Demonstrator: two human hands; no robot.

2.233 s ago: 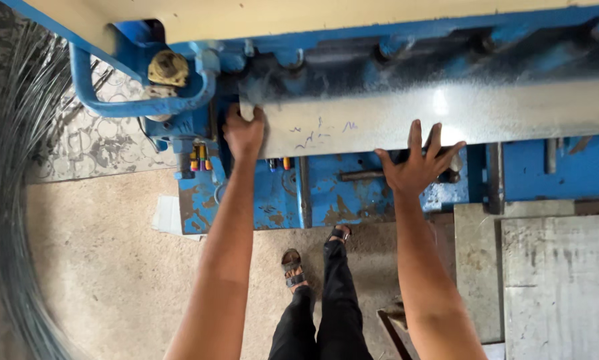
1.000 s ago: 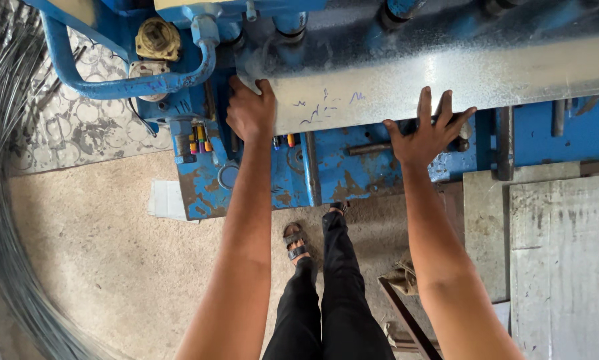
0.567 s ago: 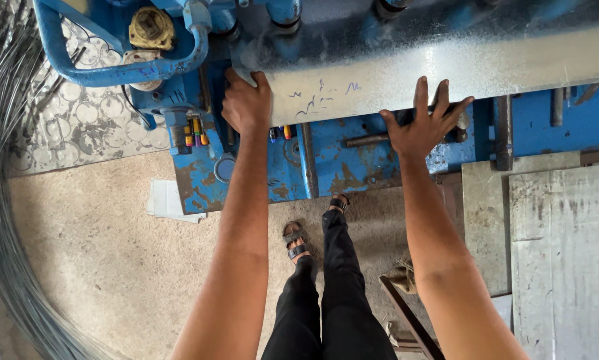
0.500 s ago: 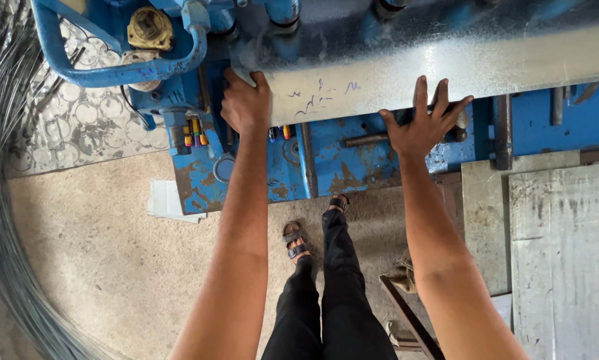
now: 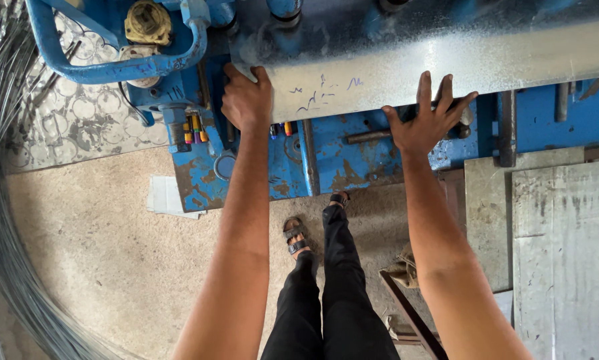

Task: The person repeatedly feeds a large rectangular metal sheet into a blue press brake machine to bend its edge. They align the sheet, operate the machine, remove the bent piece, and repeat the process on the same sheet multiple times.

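Note:
A long shiny galvanised metal sheet [image 5: 459,70] lies across the bed of a worn blue machine [image 5: 259,160]. My left hand [image 5: 246,100] grips the sheet's near left corner, fingers curled over its edge. My right hand [image 5: 429,120] presses flat against the sheet's near edge further right, fingers spread upward. Blue scribbles mark the sheet between my hands. Both my arms reach straight forward. My legs in black trousers and sandals [image 5: 296,235] stand on the floor below.
A blue curved pipe [image 5: 106,67] and a yellowish fitting [image 5: 148,22] sit at the machine's left end. Coiled wire [image 5: 6,220] fills the left side. Flat metal sheets [image 5: 559,240] lie on the right floor. A dark metal bar [image 5: 409,313] leans near my feet.
The view has shifted slightly, bringing the machine and sheet lower in the frame. Both hands stay on the sheet in the same places.

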